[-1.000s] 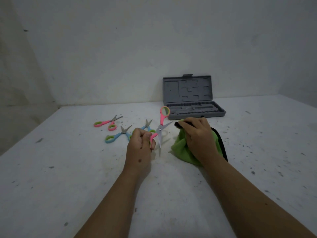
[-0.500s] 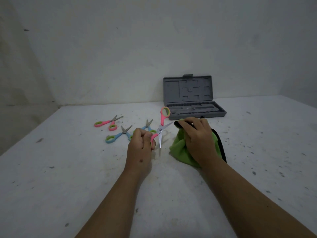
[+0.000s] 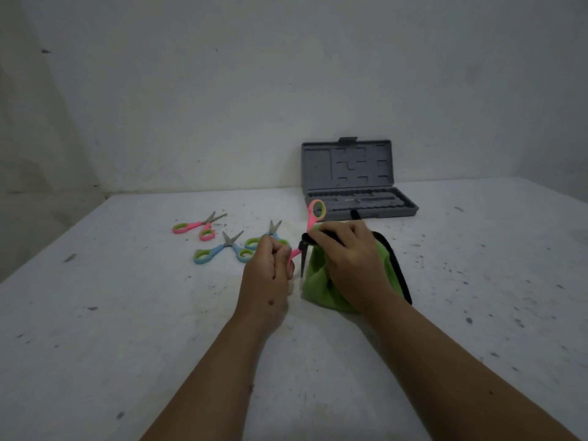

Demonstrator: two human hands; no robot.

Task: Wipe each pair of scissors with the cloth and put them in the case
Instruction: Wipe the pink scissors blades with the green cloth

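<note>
Four pairs of small plastic-handled scissors in all; two pink-and-green, one held pink pair [image 3: 313, 218] and one lying pink pair [image 3: 199, 226] far left of the grip; two blue-and-green, a nearer blue pair [image 3: 222, 251] and a blue pair behind the knuckles [image 3: 270, 235]; one green cloth with black edging [image 3: 321, 281]; one open grey plastic case [image 3: 356, 183] beyond the grip; two bare hands, left hand [image 3: 265, 275] and right hand [image 3: 353, 262].

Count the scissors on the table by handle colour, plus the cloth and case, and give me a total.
Pink scissors: 2, one held, one lying on the table
Blue scissors: 2
Cloth: 1
Case: 1
Total: 6
</note>
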